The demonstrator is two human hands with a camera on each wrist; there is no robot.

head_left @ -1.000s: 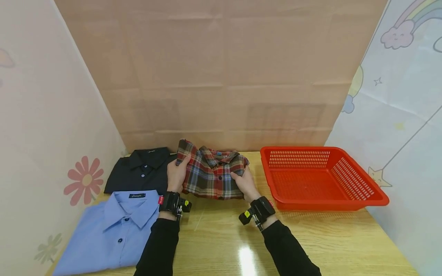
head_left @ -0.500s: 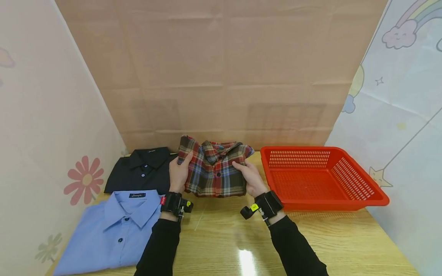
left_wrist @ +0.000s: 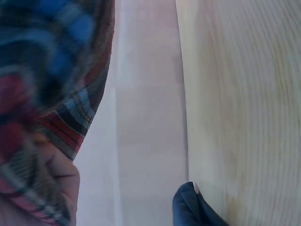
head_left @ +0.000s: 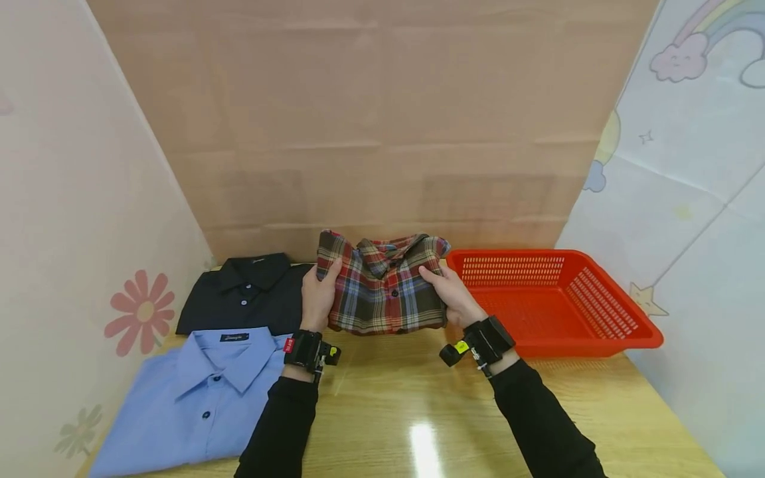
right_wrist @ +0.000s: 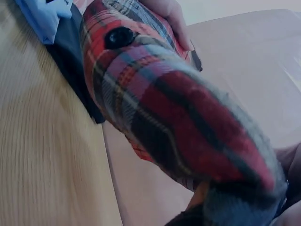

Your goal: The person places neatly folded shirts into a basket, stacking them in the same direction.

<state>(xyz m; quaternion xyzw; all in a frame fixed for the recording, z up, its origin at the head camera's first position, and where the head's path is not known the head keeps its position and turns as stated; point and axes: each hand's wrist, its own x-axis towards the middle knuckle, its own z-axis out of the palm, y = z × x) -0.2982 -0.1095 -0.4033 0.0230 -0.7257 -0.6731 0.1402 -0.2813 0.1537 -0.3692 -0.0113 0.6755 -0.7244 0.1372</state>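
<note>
A folded plaid shirt in red, blue and dark green is held between both hands, collar toward the back wall. My left hand grips its left side with the thumb on top; my right hand grips the right side the same way. In the right wrist view, the plaid shirt bulges as a thick folded bundle, with a dark button showing and wooden table below it. Fingers of my left hand curl around the cloth in the left wrist view. Most fingers lie hidden under the shirt in the head view.
A red plastic basket stands at right, just beside my right hand. At left lie a folded black shirt and, in front of it, a folded light blue shirt. Brown paper wall closes off the back of the wooden table.
Both hands have raised the plaid shirt slightly and carried it to the right, toward the basket. Its right edge now overlaps the basket's left rim in the head view.
</note>
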